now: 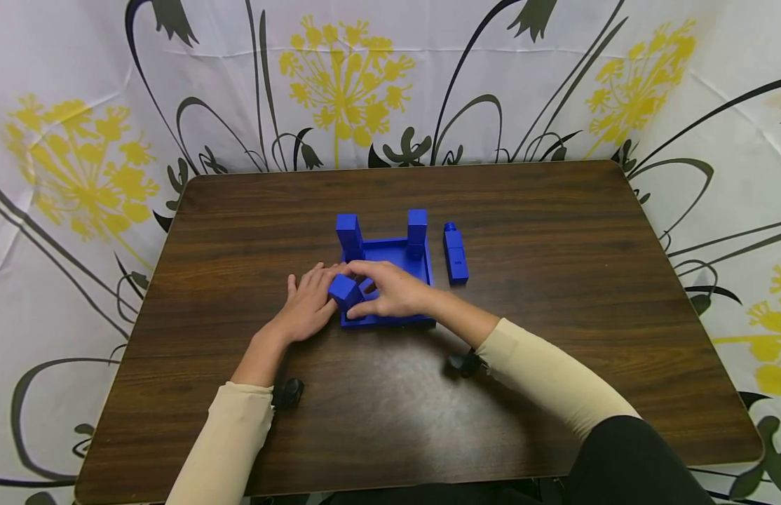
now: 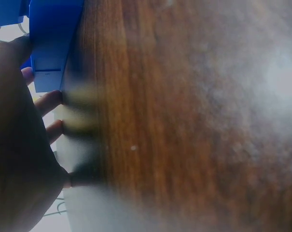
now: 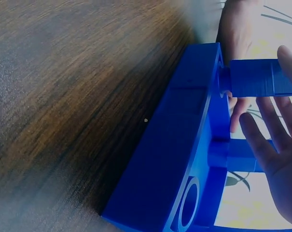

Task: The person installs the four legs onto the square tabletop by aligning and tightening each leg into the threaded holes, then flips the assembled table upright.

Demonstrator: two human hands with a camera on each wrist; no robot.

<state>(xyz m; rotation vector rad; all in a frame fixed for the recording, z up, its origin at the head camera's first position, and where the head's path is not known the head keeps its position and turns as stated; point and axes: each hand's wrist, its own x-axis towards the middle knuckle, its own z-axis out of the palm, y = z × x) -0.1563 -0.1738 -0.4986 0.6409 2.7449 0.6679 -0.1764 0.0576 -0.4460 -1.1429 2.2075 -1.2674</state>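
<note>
A square blue tray-like base (image 1: pixel 399 320) lies on the table, with blue square-sided legs standing upright at its back left (image 1: pixel 349 237) and back right (image 1: pixel 417 230) corners. My right hand (image 1: pixel 395 289) holds a third blue leg (image 1: pixel 344 289) between thumb and fingers at the front left corner. In the right wrist view this leg (image 3: pixel 252 78) has its narrow neck at the corner socket. My left hand (image 1: pixel 307 303) rests along the base's left side, fingers stretched out. At the front right corner a round socket (image 3: pixel 188 203) shows without a leg.
One more blue leg (image 1: pixel 456 256), with a narrow threaded-looking end, lies on the wooden table (image 1: pixel 554 280) to the right of the base. A flower-patterned cloth (image 1: pixel 378 84) hangs behind the table and at its sides.
</note>
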